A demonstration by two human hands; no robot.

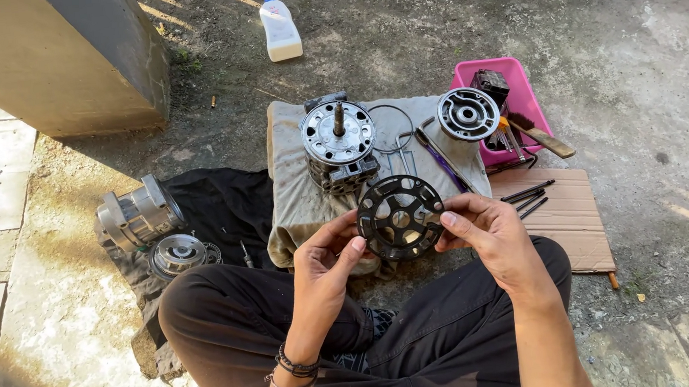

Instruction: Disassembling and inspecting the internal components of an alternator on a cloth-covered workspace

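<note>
Both hands pinch a black disc (400,217) by its rim, held up over the lap, just in front of the cloth's (294,199) near edge. Left hand (325,265) fingers grip the left rim, right hand (485,230) fingers the right. Best kept to the rim, turned slowly, level, clear of the motor (339,144).

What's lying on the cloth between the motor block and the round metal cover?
A thin wire ring and a dark rod lie between the motor block and cover, in the head view.
</note>
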